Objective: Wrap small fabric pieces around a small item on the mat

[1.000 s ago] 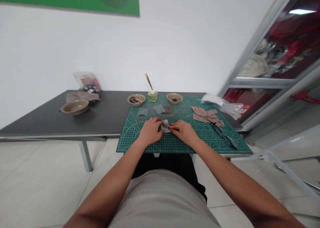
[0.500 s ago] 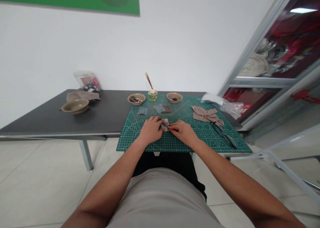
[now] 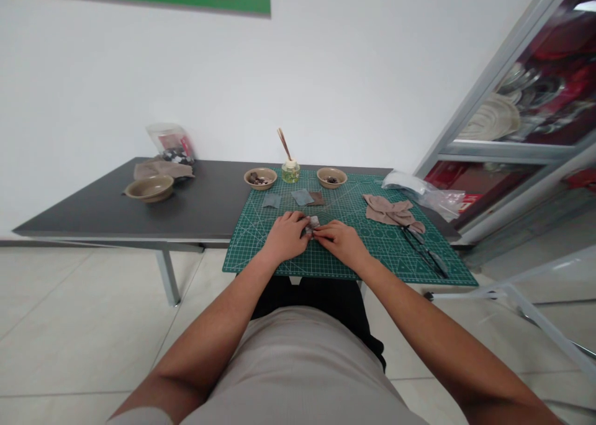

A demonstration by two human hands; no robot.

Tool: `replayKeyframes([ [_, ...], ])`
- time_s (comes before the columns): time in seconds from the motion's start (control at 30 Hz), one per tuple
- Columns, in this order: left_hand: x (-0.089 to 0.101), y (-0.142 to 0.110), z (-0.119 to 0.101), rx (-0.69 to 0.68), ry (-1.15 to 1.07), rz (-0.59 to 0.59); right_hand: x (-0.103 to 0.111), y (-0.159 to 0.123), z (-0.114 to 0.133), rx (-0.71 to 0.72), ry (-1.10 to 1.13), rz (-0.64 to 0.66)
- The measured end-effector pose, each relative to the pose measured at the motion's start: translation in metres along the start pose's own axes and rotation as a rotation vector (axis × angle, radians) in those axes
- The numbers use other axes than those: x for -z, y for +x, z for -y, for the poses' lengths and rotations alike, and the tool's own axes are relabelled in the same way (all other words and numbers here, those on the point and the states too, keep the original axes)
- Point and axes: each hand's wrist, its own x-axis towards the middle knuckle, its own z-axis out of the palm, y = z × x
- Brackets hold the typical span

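A small grey speckled piece (image 3: 314,222) is held between my two hands, low over the green cutting mat (image 3: 274,251). My left hand (image 3: 288,233) has its fingers and thumb closed on the left side of the piece. From the other side my right hand (image 3: 341,242) pinches its near right edge. Fingers cover much of the piece, so its exact kind does not show. Just beyond my hands lie a grey-blue square (image 3: 272,200), another grey-blue square (image 3: 302,197) and a brown square (image 3: 317,198), all thin and flat.
Behind the squares stand a bowl of dark bits (image 3: 260,178), a glass jar with sticks (image 3: 290,171) and a second bowl (image 3: 332,178). A crumpled brown cloth (image 3: 388,210) and black-framed glasses (image 3: 424,251) lie right. Another bowl (image 3: 149,189) sits left on the dark table (image 3: 93,207).
My left hand has shifted further over the grey piece, and less of it shows between my fingers. My right hand keeps its pinch. The whole view has swung slightly.
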Motion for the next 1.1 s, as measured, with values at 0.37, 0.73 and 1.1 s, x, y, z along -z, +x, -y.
replayKeyframes([
  [0.37,0.000,0.000,0.001,-0.006,0.012,-0.007,0.002,-0.007,0.003,-0.010,-0.009,-0.024],
  [0.73,0.003,-0.001,0.000,-0.001,0.010,0.019,0.002,-0.013,0.003,-0.032,-0.038,-0.054],
  [1.1,0.002,-0.002,0.000,-0.021,0.025,0.000,-0.002,-0.001,0.002,-0.041,0.003,-0.034],
])
